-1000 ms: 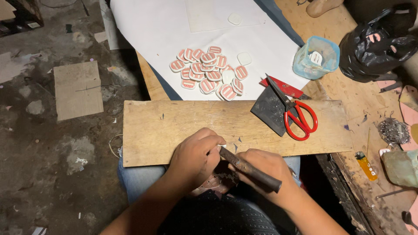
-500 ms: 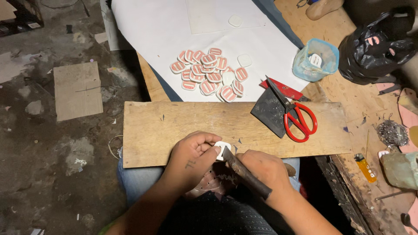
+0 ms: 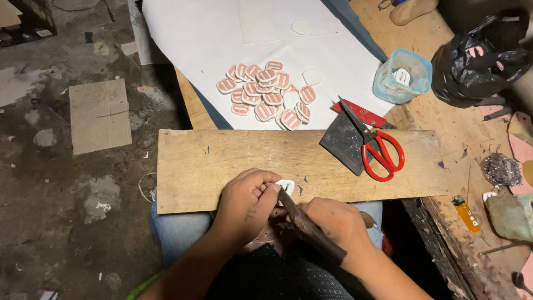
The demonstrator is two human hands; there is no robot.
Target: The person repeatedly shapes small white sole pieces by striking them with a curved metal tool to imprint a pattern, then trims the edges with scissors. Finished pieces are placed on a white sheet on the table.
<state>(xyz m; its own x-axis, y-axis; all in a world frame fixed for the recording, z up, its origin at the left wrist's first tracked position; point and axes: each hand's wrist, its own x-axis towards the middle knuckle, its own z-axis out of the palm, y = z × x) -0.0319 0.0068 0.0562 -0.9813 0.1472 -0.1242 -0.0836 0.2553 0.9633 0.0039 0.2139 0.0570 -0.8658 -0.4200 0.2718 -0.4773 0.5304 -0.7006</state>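
My left hand (image 3: 244, 203) pinches a small white rounded-square piece (image 3: 286, 186) at the near edge of a wooden board (image 3: 222, 161) that lies across my lap. My right hand (image 3: 338, 222) grips a dark, long-handled tool (image 3: 308, 228), and its tip touches the white piece. A pile of several red-and-white striped pieces (image 3: 266, 94) lies on a white sheet (image 3: 194, 39) beyond the board.
Red-handled scissors (image 3: 380, 153) lie on a dark grey pad (image 3: 344, 147) at the board's right end. A light blue cup (image 3: 402, 75), a black plastic bag (image 3: 477, 61), a yellow lighter (image 3: 465, 213) and a heap of small nails (image 3: 499, 169) sit on the workbench at right. Cardboard (image 3: 100, 114) lies on the floor at left.
The white piece has come up from my lap between both hands to the board's near edge. The tool's tip now rests against it.
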